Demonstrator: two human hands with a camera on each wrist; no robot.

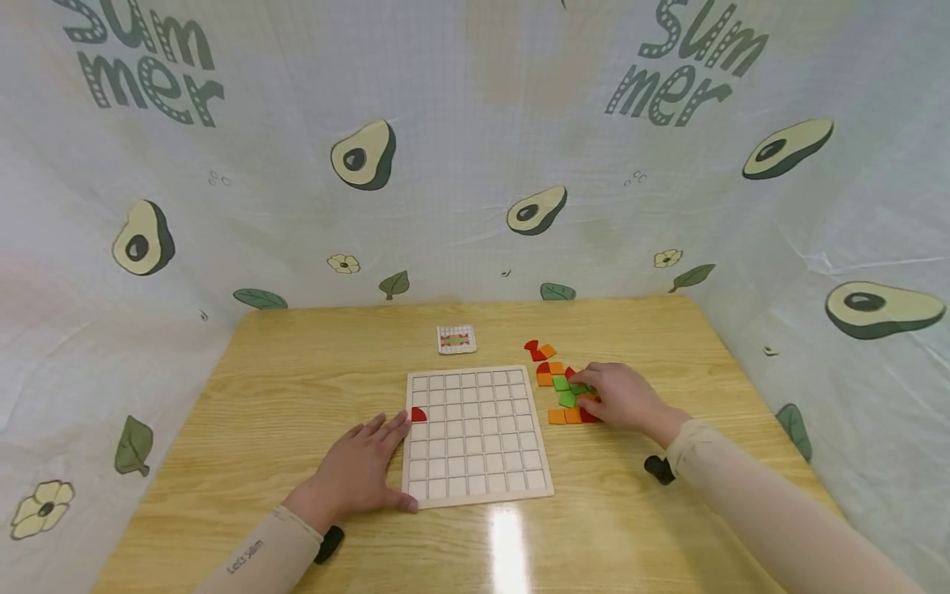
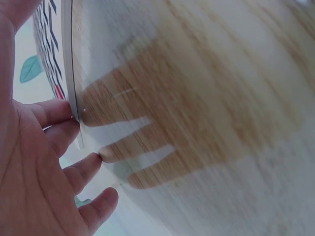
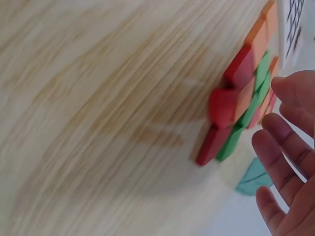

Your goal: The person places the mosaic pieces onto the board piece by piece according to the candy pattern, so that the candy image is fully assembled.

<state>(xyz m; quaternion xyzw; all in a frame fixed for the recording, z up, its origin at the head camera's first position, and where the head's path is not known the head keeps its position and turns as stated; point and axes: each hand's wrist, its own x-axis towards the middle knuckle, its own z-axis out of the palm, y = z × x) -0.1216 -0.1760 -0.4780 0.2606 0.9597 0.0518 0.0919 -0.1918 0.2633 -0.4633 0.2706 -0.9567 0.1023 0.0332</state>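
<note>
A wooden grid board (image 1: 475, 446) lies on the table, with one red quarter-round tile (image 1: 419, 415) in a cell at its left side. My left hand (image 1: 356, 472) rests along the board's left edge, fingers extended and thumb near the lower left corner. In the left wrist view its fingertips (image 2: 61, 110) touch the board's side. My right hand (image 1: 623, 396) is over the loose tiles right of the board, thumb and fingers apart around green tiles (image 1: 567, 399). Orange tiles (image 1: 557, 417) and red tiles (image 3: 214, 145) lie close by; some are hidden under the hand.
A small pattern card (image 1: 456, 339) with a red and green design on a grid lies behind the board. More red and orange tiles (image 1: 547, 351) lie at the back right of it. A printed cloth (image 1: 460, 165) hangs around the wooden table (image 1: 297, 363).
</note>
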